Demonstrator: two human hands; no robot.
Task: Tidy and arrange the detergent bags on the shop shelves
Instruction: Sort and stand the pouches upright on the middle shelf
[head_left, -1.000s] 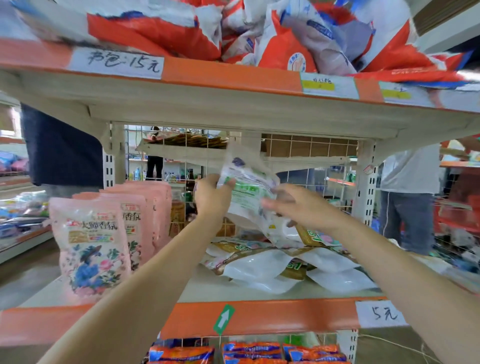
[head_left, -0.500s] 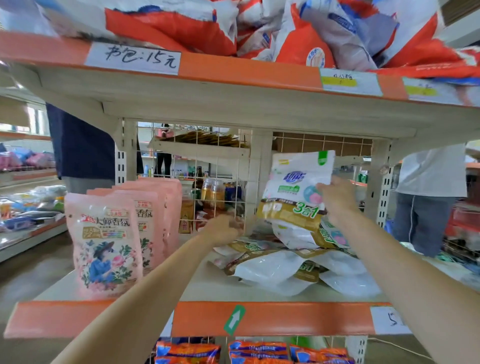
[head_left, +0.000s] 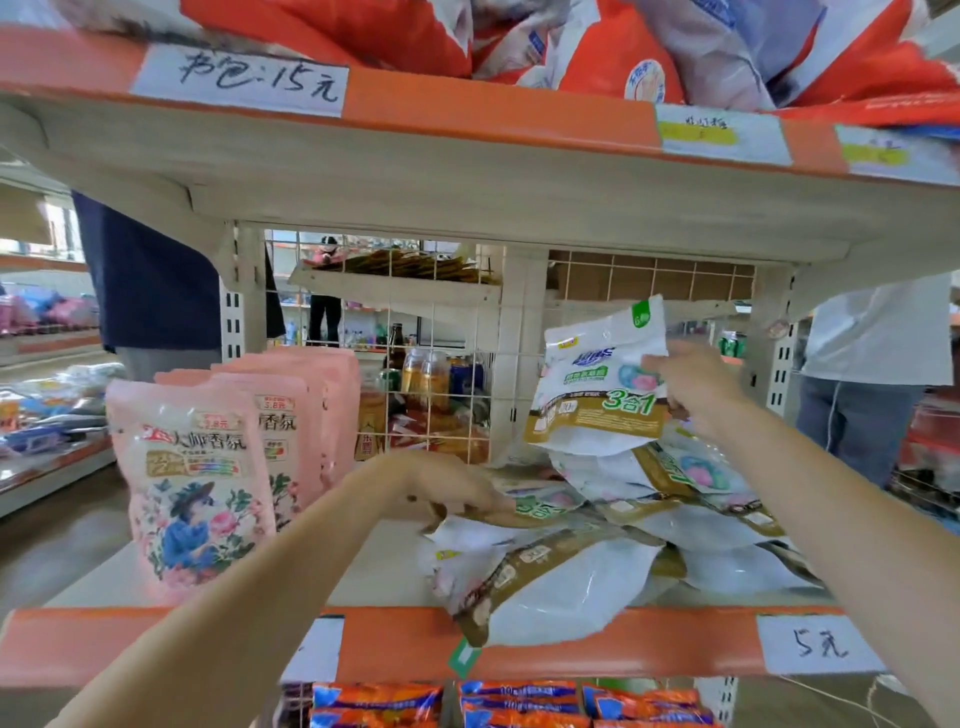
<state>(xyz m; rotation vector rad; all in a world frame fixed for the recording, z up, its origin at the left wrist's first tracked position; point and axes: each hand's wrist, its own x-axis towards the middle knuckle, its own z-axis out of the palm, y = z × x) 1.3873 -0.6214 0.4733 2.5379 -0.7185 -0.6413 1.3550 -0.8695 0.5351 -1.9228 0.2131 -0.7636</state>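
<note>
White-and-gold 3-in-1 detergent bag (head_left: 602, 384) is pinched upright in the right hand (head_left: 691, 387) at 2 o'clock, above the loose heap of bags (head_left: 597, 545) on the shelf (head_left: 363, 566), where the left hand (head_left: 447, 488) grips another bag's edge, pink pouches (head_left: 192, 483) standing at 9 o'clock.

The bag (head_left: 602, 384) I hold up is white with a gold band and green writing. The standing bags (head_left: 192, 483) are pink, with a blue figure and pink roses. The shelf edge (head_left: 395, 642) is orange. Its price tag (head_left: 818, 644) is white.
</note>
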